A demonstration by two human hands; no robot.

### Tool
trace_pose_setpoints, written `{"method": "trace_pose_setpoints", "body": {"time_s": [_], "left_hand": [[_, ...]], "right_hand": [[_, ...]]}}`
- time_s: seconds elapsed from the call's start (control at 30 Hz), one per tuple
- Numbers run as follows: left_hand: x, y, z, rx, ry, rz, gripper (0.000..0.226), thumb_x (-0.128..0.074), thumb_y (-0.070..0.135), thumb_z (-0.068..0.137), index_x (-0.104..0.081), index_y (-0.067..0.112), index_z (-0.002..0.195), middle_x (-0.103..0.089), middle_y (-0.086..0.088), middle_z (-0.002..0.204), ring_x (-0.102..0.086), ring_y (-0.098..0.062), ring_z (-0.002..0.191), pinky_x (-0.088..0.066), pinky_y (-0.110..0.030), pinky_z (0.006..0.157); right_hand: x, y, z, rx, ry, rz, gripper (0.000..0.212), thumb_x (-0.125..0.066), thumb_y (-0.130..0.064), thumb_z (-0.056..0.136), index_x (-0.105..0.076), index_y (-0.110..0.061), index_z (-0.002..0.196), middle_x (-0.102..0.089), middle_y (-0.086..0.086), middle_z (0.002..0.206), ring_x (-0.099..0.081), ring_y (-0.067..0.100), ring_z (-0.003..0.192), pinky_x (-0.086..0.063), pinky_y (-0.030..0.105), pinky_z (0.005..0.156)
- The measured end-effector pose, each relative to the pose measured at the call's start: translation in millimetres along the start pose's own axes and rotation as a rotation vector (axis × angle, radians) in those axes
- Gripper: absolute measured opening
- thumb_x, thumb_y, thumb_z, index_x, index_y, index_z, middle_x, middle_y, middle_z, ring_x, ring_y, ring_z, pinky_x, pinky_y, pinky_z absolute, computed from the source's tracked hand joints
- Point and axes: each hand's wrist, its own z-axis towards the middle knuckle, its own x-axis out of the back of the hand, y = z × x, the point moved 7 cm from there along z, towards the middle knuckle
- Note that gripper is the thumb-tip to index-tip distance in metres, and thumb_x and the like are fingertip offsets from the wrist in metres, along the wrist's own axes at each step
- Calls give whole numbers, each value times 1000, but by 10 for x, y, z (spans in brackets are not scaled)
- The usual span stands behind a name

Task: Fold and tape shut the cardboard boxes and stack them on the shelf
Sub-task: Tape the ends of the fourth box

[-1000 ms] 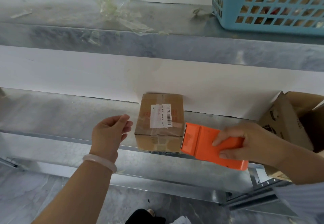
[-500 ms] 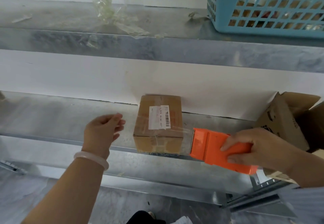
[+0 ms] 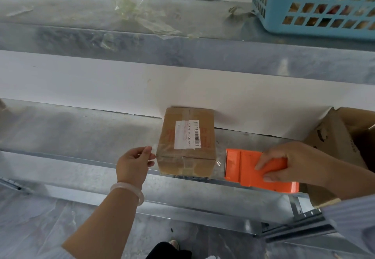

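Your right hand (image 3: 292,163) has drawn the dispenser (image 3: 251,169) rightward off the box (image 3: 187,143) at the shelf's (image 3: 81,137) front edge, fingers clamped on it. Your left hand (image 3: 133,163), just beside the box's left corner, pinches the tape (image 3: 218,162) end. The strip spans the box front, left to right.

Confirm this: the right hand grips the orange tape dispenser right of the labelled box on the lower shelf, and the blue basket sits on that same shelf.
One slip: the head view shows the blue basket on the upper shelf. The rest holds: the right hand grips the orange tape dispenser right of the labelled box on the lower shelf.
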Motion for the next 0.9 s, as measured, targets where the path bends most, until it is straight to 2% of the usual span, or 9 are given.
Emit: {"method": "trace_pose_setpoints", "body": {"time_s": [0.1, 0.2, 0.3, 0.4, 0.5, 0.63, 0.77, 0.83, 0.9], "left_hand": [[-35, 46, 0, -87, 15, 139, 5, -63, 24, 94, -64, 20, 97, -73, 2, 75, -69, -17, 69, -56, -33, 65], [-90, 126, 7, -177, -6, 308, 13, -63, 27, 94, -54, 21, 102, -70, 0, 75, -67, -17, 69, -46, -26, 57], [-106, -5, 59, -122, -50, 416, 14, -66, 27, 92, -57, 18, 98, -68, -5, 76, -66, -21, 71, -50, -32, 60], [-70, -289, 63, 52, -108, 261, 8, -66, 23, 92, -64, 16, 96, -69, -7, 77, -65, -23, 71, -59, -45, 78], [-16, -387, 50, 169, -111, 59, 13, -61, 24, 96, -65, 14, 103, -66, -7, 86, -60, -22, 76, -57, -44, 82], [25, -147, 43, 114, -101, -68, 14, -59, 23, 97, -67, 12, 95, -61, -6, 87, -57, -19, 75, -55, -38, 79], [-74, 134, 2, 48, -227, -112, 19, -52, 11, 99, -67, 8, 88, -60, -6, 80, -55, -20, 72, -54, -40, 80], [-117, 306, 12, -46, -276, -27, 24, -49, 9, 100, -68, 8, 86, -62, -4, 76, -56, -20, 72, -53, -38, 78], [-152, 481, 30, -162, -300, 202, 25, -49, 11, 100, -68, 12, 83, -62, -1, 73, -55, -18, 70, -51, -32, 74]], "right_hand": [[-28, 13, 36, -11, 13, 23, 34, -85, -40, 70, -66, -60, 91, -66, -33, 91, -65, -3, 84, -49, 12, 74], [-61, -4, 80, -6, 29, 31, 34, -87, -36, 69, -69, -57, 90, -65, -37, 91, -63, -8, 88, -44, 7, 75], [-86, -31, 116, -13, 18, 11, 27, -86, -32, 71, -71, -51, 85, -62, -43, 86, -59, -16, 87, -39, 4, 72], [-82, -22, 115, -17, 28, 10, 27, -87, -31, 72, -71, -46, 88, -61, -43, 82, -58, -17, 83, -39, 4, 69], [-95, 5, 101, -32, 16, 27, 26, -86, -30, 72, -72, -43, 89, -60, -44, 80, -58, -19, 80, -39, 3, 68], [-95, 43, 101, -45, 18, 29, 27, -85, -38, 71, -70, -54, 87, -64, -41, 91, -61, -14, 87, -43, 5, 72], [-106, 28, 112, -41, 15, 27, 38, -84, -41, 72, -62, -63, 95, -64, -41, 93, -61, -14, 89, -43, 4, 72], [-107, 20, 115, -47, 11, 27, 37, -83, -42, 72, -62, -63, 94, -64, -40, 93, -61, -13, 88, -45, 7, 72], [-106, 21, 121, -58, 9, 19, 35, -83, -44, 72, -63, -63, 93, -64, -37, 94, -61, -11, 88, -49, 11, 75]]}}
